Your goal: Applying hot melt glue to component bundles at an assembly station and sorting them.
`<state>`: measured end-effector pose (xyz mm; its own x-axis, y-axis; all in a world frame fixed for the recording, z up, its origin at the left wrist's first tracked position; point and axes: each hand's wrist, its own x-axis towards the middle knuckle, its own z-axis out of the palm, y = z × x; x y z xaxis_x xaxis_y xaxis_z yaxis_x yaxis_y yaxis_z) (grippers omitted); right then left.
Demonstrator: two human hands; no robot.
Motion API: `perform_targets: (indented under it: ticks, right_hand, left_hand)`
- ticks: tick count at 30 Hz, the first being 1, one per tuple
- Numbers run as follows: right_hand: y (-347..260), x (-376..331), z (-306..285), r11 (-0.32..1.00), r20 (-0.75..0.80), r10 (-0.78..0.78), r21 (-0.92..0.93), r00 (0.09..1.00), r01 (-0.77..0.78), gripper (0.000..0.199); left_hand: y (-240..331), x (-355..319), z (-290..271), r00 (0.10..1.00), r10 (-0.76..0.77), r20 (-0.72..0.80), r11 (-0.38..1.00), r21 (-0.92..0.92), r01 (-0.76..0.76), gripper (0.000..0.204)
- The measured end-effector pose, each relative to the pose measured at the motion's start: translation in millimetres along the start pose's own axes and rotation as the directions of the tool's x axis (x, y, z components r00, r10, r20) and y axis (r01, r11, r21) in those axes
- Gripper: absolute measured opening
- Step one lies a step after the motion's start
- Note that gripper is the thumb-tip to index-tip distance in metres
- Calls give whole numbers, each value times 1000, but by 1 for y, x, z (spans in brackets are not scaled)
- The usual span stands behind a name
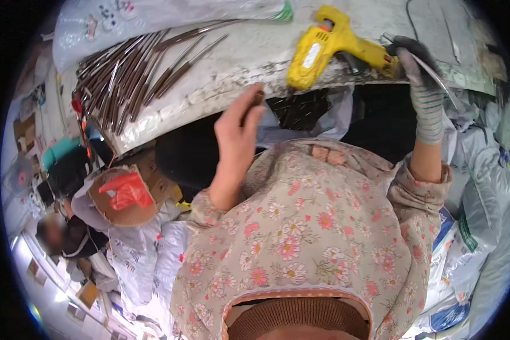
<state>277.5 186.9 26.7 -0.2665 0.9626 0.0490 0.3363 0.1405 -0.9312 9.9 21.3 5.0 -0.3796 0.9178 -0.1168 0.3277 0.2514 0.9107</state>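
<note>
My left hand (235, 133) is bare and raised at the table's near edge. Its thumb and fingers close around a small dark brown piece (259, 98), mostly hidden by the fingers. My right hand (422, 85) wears a striped grey glove with dark fingers and is at the table's right side. A slim silvery rod (436, 75) crosses that hand, slanting down to the right; its fingers are curled around it. Just left of the glove lies a yellow hot glue gun (323, 48). Many slim brown-handled metal rods (133, 73) are piled at the left.
A clear plastic bag (170, 20) lies along the table's (249, 59) far side. Below the edge, an open bag (300, 110) holds dark slender pieces. At the left stands a cardboard box (124, 212) with red plastic inside. White sacks (476, 209) fill the right; another person (76, 235) is far left.
</note>
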Motion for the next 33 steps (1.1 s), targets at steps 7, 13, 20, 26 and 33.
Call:
perform_targets:
  ticks: [7,13,20,26,33]
  right_hand:
    - [3,0,46,495,174,-120,-843,977,211,67]
    - [8,-1,47,374,187,-1,-911,982,174,73]
    - [22,7,37,491,257,-48,-835,965,247,64]
    - [27,8,33,586,262,-53,-773,964,242,61]
    - [2,-4,45,571,250,-136,-771,959,282,61]
  left_hand:
    - [-24,-14,12,981,-42,192,997,65,30,18]
    - [-12,-10,15,905,-180,385,953,-159,257,24]
    - [-4,-4,24,878,-232,418,869,-316,380,21]
    - [-7,-11,18,875,-235,423,872,-305,382,21]
    - [-7,-13,11,902,-101,421,887,-373,273,25]
